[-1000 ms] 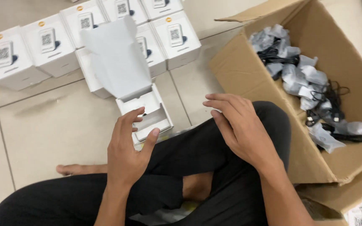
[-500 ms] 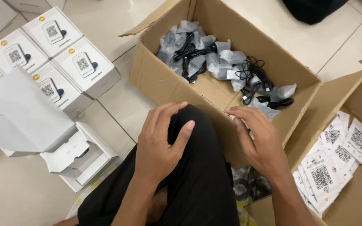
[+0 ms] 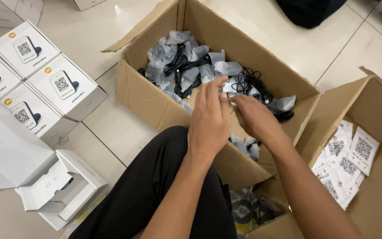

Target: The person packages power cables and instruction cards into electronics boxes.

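Two hands over the open cardboard box [image 3: 155, 95]; left hand [image 3: 209, 116] back-up, fingers [image 3: 208, 88] stretched forward and lying close together, tips meeting the right hand's; right hand [image 3: 254, 116] with fingers [image 3: 239, 101] drawn together in a pinch against a small pale piece [image 3: 224, 88] between the two sets of tips; hard to tell what that piece is, or which hand truly grips it, since the left hand covers most of it. Just beyond the fingertips, inside the box, a heap of grey plastic pouches [image 3: 191, 62] tangled with black cables [image 3: 248, 82]; lower pouches hidden under both hands. To the right of the right-hand fingers, a second carton [image 3: 376, 102], cut off by the frame edge, holding white printed cards [image 3: 350, 163]. Well left of the left-hand fingers, on the tiled floor [image 3: 98, 35], closed white product boxes [image 3: 45, 75]; nearer the body, one open white box [image 3: 63, 190], its raised lid [image 3: 5, 150] partly out of frame. Below both wrists, black trouser leg [image 3: 155, 190].
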